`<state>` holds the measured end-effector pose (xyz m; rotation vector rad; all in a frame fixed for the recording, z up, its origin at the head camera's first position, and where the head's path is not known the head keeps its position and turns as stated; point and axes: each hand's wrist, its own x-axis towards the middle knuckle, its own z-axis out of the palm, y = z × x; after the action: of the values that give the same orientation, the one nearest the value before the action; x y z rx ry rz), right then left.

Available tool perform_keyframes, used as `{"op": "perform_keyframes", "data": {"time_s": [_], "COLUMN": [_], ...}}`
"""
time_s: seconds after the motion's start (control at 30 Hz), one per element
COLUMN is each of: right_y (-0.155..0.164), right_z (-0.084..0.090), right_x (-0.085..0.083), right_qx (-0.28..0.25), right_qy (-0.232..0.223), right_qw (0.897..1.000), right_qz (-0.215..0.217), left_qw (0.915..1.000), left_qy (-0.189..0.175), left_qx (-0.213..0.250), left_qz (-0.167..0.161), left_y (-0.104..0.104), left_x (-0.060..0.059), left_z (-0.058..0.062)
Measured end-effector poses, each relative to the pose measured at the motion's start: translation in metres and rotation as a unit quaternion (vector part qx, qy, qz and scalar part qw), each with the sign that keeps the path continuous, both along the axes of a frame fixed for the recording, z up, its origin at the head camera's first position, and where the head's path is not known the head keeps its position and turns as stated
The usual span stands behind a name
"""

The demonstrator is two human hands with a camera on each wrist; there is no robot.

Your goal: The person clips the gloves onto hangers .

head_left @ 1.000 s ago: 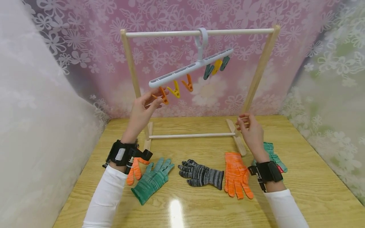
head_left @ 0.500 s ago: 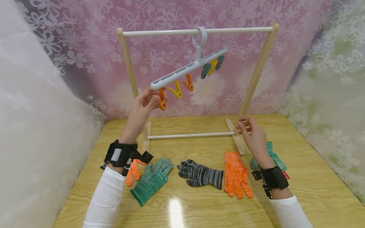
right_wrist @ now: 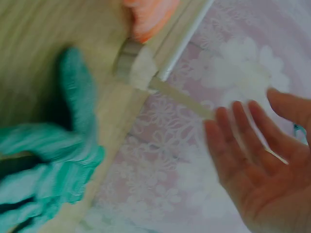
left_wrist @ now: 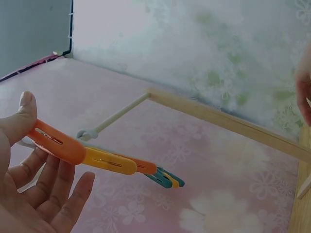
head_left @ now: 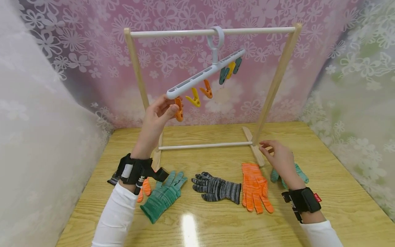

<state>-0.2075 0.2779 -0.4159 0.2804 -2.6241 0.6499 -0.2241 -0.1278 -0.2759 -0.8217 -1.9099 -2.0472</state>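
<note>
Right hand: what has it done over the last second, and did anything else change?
The right hand has dropped from beside the rack's right post toward the table, now open over the teal glove, holding nothing. The left hand still pinches the end orange clip on the tilted hanger. The gloves on the table have not moved.

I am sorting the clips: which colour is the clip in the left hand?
Orange. The left hand holds the orange clip; the left wrist view shows it best.
</note>
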Motion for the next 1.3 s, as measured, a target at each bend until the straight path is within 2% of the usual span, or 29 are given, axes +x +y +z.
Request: {"op": "perform_keyframes", "data": {"time_s": [0.13,0.23,0.37,0.43,0.5,0.73,0.97,1.3], "right_y": [0.018,0.034,0.052,0.059,0.064,0.071,0.069,0.05], "right_z": [-0.01,-0.017,-0.024,-0.027,-0.029,-0.028,-0.034,-0.028], "right_x": [0.003,0.004,0.007,0.008,0.009,0.015,0.026,0.049], "right_qx": [0.027,0.071,0.14,0.152,0.145,0.156,0.158,0.159], "right_qy": [-0.086,-0.134,-0.233,-0.279,-0.304,-0.289,-0.281,-0.281], "right_qw": [0.996,0.988,0.962,0.948,0.941,0.943,0.944,0.944], "right_qz": [-0.002,-0.009,0.0,0.012,0.023,0.043,0.066,0.068], "left_qw": [1.0,1.0,0.9999,0.9998,0.9994,0.9952,0.9929,0.9977], "left_qy": [-0.003,-0.005,-0.004,-0.006,-0.007,-0.01,0.017,0.005], "left_qx": [-0.003,-0.002,0.009,0.02,0.034,0.088,0.098,0.058], "left_qz": [-0.001,-0.005,-0.005,-0.006,-0.01,-0.042,-0.065,-0.034], "left_y": [0.002,0.003,0.004,0.004,0.005,0.006,0.005,0.006], "left_x": [0.002,0.004,0.004,0.004,0.004,0.003,0.004,0.006], "left_z": [0.003,0.004,0.003,0.0,-0.002,-0.01,-0.012,-0.008]}}
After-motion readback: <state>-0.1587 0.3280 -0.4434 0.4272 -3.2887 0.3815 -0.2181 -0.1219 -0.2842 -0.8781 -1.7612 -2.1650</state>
